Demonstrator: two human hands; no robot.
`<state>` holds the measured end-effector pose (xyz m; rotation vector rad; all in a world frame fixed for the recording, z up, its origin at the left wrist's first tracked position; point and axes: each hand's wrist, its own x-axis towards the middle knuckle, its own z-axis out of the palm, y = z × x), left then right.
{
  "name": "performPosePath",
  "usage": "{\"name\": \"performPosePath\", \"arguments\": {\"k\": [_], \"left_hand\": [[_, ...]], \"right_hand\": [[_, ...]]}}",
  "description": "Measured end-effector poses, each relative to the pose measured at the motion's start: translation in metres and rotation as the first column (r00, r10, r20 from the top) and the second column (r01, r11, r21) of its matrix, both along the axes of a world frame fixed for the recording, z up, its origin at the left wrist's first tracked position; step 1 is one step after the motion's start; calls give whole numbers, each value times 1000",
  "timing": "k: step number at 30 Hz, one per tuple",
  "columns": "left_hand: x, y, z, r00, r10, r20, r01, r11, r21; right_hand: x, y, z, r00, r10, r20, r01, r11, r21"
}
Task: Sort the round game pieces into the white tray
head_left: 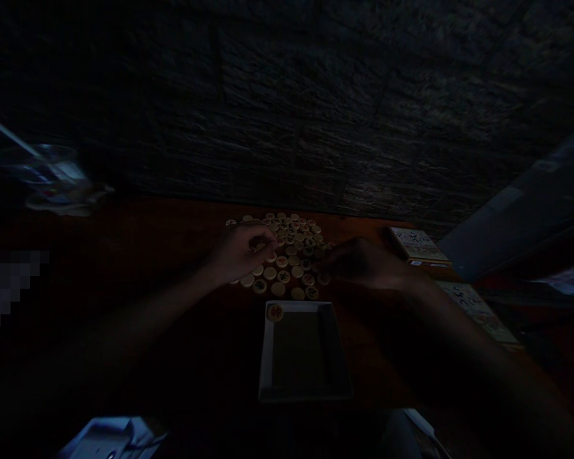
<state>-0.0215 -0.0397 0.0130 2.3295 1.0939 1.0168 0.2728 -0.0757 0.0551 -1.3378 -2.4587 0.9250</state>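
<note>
Many round wooden pieces [283, 276] with red or dark characters lie spread on the dark wooden table [172, 220]. Over the left part of the pieces is my left hand [243, 250], its thumb and index finger pinched together; whatever is between the fingertips is too small to make out. My right hand [354, 261] is at the right edge of the pieces, its fingers in deep shadow and low over them. Nearer to me stands an open shallow box [266, 357]. One piece with a red character [275, 312] sits in its far left corner.
Two flat printed boxes, one farther back [418, 245] and one nearer [476, 312], lie to the right. A clear cup [52, 172] with a straw stands at the far left, with crumpled tissue [67, 204] beside it. A stone wall [287, 115] rises behind the table.
</note>
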Motion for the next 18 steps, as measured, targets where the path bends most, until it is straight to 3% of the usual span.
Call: {"name": "performPosePath", "arguments": {"k": [5,7,13,18], "left_hand": [[-1,0,3,999,13,-29,-13,1000,1],[-2,1,4,999,13,-31,-13,1000,0],[-15,17,3,997,66,-49,-65,998,21],[-36,38,6,983,182,-33,-182,983,12]], "right_hand": [[-1,-1,-2,986,-167,-5,166,973,161],[-5,-2,-6,984,-175,-42,180,946,270],[-17,-1,-31,994,111,8,-103,886,453],[-24,-2,-39,989,144,29,-138,845,517]]}}
